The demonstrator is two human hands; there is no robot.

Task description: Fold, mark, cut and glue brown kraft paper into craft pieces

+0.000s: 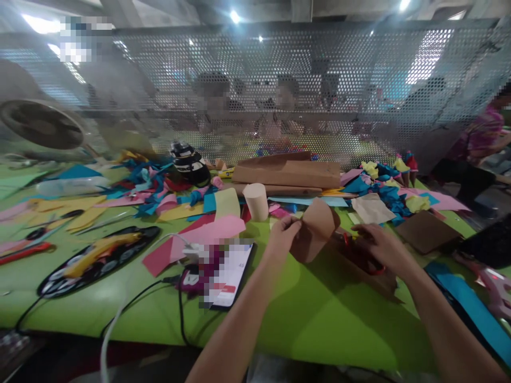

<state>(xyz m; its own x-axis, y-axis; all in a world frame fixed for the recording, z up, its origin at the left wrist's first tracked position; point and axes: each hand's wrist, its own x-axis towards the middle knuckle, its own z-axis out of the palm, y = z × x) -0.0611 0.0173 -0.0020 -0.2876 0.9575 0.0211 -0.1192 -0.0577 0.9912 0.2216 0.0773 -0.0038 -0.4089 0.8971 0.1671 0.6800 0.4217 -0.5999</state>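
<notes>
My left hand (286,230) pinches the edge of a brown paper piece (315,230), which is curled and raised off the table. My right hand (371,239) is closed over red-handled scissors (374,270), partly hidden by its fingers and blurred. Beneath the scissors lies a larger brown sheet (385,284). A cream paper cylinder (256,202) stands upright just beyond my left hand. A beige paper square (372,208) rests behind my right hand.
A phone (235,276) and cables lie left of my forearm. Further left are a black tray (136,236) and more scissors (27,252). Brown paper (287,174), a dark bottle (189,164) and coloured scraps line the back. A pink glue gun (495,287) lies right; people sit behind the mesh screen (255,64).
</notes>
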